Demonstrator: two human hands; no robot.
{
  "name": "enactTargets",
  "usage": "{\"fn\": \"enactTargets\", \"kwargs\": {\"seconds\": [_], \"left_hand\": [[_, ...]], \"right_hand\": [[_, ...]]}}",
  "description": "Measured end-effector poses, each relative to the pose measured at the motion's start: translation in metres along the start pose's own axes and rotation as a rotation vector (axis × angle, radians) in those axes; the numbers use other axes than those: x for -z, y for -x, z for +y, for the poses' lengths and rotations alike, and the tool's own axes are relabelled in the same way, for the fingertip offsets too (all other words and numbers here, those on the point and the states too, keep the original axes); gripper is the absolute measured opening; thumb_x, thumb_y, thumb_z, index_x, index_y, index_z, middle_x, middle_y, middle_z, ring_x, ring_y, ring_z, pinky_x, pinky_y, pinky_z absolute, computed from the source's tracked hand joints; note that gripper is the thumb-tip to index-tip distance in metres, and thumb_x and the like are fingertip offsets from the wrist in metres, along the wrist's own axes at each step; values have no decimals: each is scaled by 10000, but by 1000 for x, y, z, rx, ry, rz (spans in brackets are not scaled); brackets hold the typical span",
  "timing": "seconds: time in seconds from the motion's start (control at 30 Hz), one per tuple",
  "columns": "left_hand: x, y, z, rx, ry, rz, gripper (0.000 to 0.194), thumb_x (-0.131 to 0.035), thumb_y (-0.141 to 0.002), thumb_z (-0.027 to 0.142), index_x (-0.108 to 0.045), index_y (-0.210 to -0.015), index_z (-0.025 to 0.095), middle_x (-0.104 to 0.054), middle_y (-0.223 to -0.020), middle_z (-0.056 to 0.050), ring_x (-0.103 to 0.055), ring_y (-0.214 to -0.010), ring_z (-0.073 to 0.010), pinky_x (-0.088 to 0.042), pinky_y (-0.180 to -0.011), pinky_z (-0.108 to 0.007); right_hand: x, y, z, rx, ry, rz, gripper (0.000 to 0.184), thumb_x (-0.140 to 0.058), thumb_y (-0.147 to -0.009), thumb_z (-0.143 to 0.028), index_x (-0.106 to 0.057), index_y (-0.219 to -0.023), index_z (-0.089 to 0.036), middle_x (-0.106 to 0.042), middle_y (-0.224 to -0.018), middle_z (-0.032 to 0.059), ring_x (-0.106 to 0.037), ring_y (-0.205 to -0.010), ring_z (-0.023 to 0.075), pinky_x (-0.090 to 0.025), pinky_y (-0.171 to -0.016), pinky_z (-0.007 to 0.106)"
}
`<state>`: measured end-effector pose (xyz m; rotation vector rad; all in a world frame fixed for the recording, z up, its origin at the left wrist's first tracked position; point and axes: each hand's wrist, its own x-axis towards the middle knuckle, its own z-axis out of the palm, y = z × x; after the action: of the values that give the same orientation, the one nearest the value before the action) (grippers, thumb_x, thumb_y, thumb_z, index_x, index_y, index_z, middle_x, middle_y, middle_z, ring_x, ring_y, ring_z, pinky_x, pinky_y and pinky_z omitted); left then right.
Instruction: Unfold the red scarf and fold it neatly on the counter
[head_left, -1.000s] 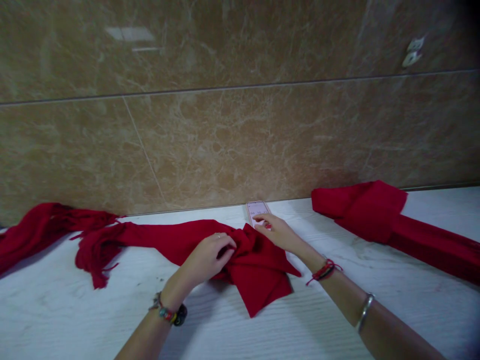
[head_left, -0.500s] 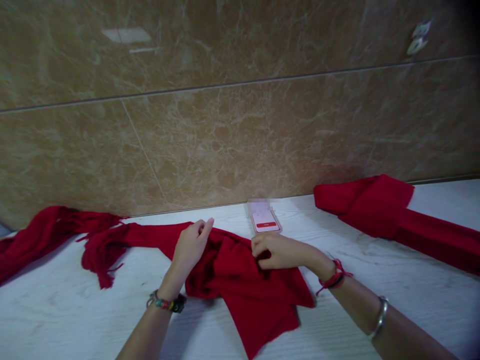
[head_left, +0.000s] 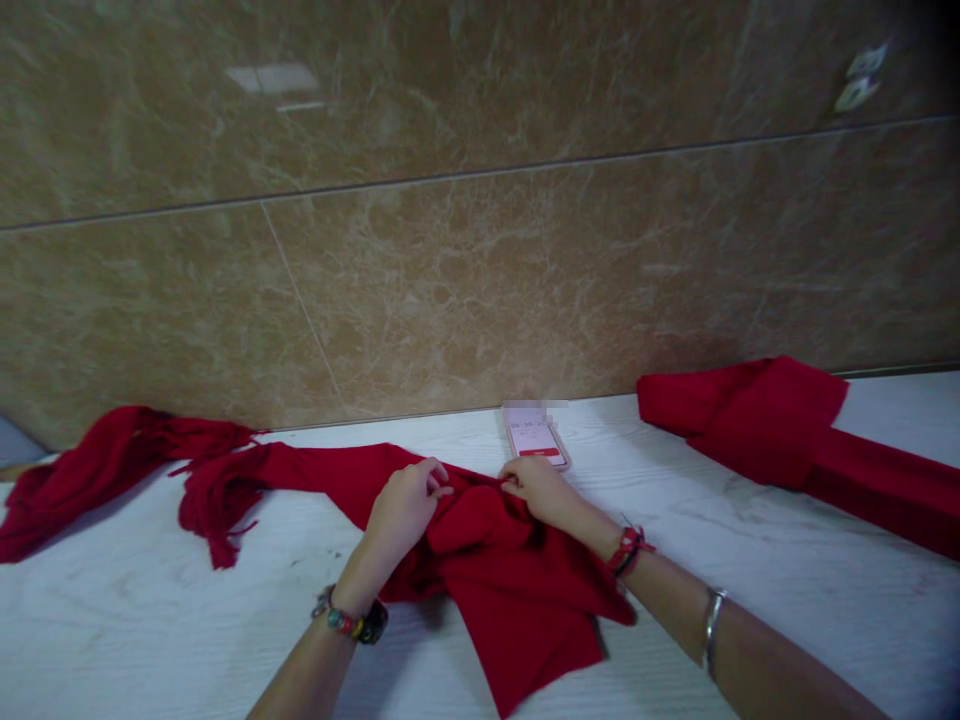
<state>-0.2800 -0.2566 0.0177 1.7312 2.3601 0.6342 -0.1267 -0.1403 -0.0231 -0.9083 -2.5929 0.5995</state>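
White wood-grain worktop, far edge running along a wall of glossy brown marble-look tile. Long red fabric scarf with a fringed end lies near the far edge, around mid-length: fringe toward the left end, narrow strip in between, bulk bunched into soft folds under both hands, pointed flap hanging toward the near side. Person's left hand rests over the left part of the folds, fingers curled, thumb close to them; can't tell from here whether any cloth is caught. Right hand is at the scarf's far side, thumb and fingertips clamped on its upper edge, wrist over the cloth. Forearms come in from the near side, well apart.

Pink-cased phone with a lit screen lies flat at the far edge, just beyond the right hand; red bar on screen, top part blurred out. Second red fringed cloth, toward the left end, fringe beside the scarf's own; can't tell if they touch. Folded red cloth band on the right: wide folded end at the far edge, narrower tail running out of view, well apart from the hands.

Left wrist: multicoloured beaded bracelet. Right arm: red cord bracelet, shiny silver bangle higher up.
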Motion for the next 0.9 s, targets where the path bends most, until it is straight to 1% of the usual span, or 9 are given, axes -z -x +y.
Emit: {"fn": "enactTargets", "kwargs": {"seconds": [0.1,0.27,0.33,0.47,0.5,0.57,0.7,0.8,0.9], "left_hand": [[14,-1,-9,49,-127,74,97,-497,-761,161,-571,-817,189,-653,-733,-26,-601,-713,-159,-414,-613,-231],[37,3,-26,237,-365,173,182,-429,-787,215,-586,-878,211,-663,-848,-73,-608,-790,-217,-413,-605,-264],[37,5,-29,252,-385,122,190,-423,-778,204,-600,-847,212,-666,-849,-77,-612,-793,-221,-409,-598,-261],[30,5,-31,147,-347,-60,218,-424,-731,110,-615,-772,204,-669,-792,-57,-619,-765,-189,-395,-608,-236],[30,4,-31,137,-316,-88,198,-425,-750,134,-613,-756,199,-667,-763,-52,-619,-740,-181,-393,-600,-232],[31,2,-31,158,-284,-46,233,-391,-821,248,-604,-749,188,-660,-723,-55,-616,-693,-182,-397,-586,-238],[21,-7,-23,70,-283,213,335,-333,-875,360,-591,-919,152,-652,-896,-103,-598,-841,-207,-421,-734,-277],[2,-12,-14,-55,-243,149,305,-454,-833,299,-557,-1056,118,-628,-1018,-129,-573,-939,-222,-414,-813,-293],[-8,-14,-13,-99,-213,109,238,-499,-791,196,-592,-998,123,-643,-983,-112,-585,-905,-220,-427,-807,-297]], "right_hand": [[32,3,9,-92,69,242,224,-471,-743,-106,-679,-809,-159,-683,-847,77,-609,-775,163,-426,-717,233],[90,16,54,-321,125,597,241,-473,-720,-148,-679,-840,-181,-684,-778,52,-613,-725,176,-436,-654,237],[96,21,66,-379,162,521,231,-487,-694,-132,-689,-797,-181,-683,-737,49,-613,-712,181,-428,-618,235],[85,23,66,-280,189,-23,188,-530,-618,-76,-674,-601,-196,-669,-625,11,-603,-635,161,-401,-550,214],[81,23,64,-235,176,-106,179,-532,-629,-89,-666,-579,-197,-664,-608,4,-598,-617,154,-397,-541,211],[76,20,59,-177,151,-95,188,-508,-694,-145,-669,-608,-187,-668,-637,17,-595,-622,153,-403,-555,216],[60,12,48,-153,175,214,259,-479,-788,-246,-651,-927,-110,-656,-942,124,-596,-827,195,-424,-721,255],[40,6,40,-149,228,196,327,-536,-769,-239,-592,-1055,-90,-621,-1035,155,-569,-942,218,-405,-800,273],[31,3,37,-165,283,120,218,-499,-768,-144,-641,-931,-123,-654,-948,127,-589,-895,202,-403,-791,267]]}}
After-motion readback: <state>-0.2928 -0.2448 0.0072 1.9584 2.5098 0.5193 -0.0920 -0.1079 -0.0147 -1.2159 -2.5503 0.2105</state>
